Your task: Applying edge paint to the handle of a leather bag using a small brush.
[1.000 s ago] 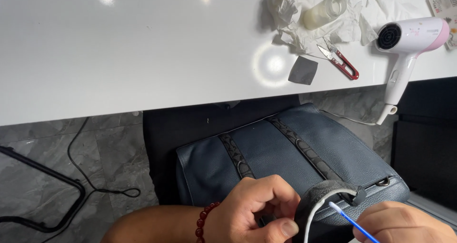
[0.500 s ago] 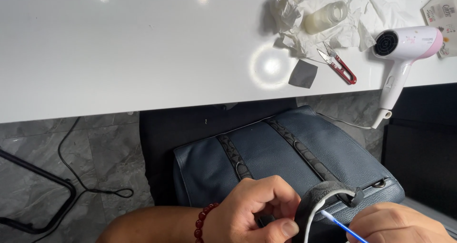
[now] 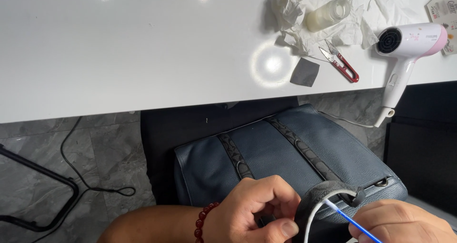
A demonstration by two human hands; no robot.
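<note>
A dark blue leather bag (image 3: 285, 152) with two patterned straps lies on my lap below the white table. My left hand (image 3: 254, 212), with a red bead bracelet on its wrist, grips the bag's curved handle strap (image 3: 319, 198) near the bottom edge. My right hand (image 3: 404, 224) holds a thin blue-stemmed cotton swab (image 3: 345, 215). The swab's white tip touches the strap's pale edge.
On the white table (image 3: 143, 48) lie crumpled white tissues (image 3: 328, 5), a small clear bottle (image 3: 327, 15), red-handled snips (image 3: 340, 61), a dark grey square patch (image 3: 304, 71) and a white-and-pink hair dryer (image 3: 409, 45) hanging over the edge. A black cable and metal frame (image 3: 43, 195) lie on the grey floor.
The view has shifted slightly. Both hands stay on the strap, and the swab tip has crept a little along the strap's edge.
</note>
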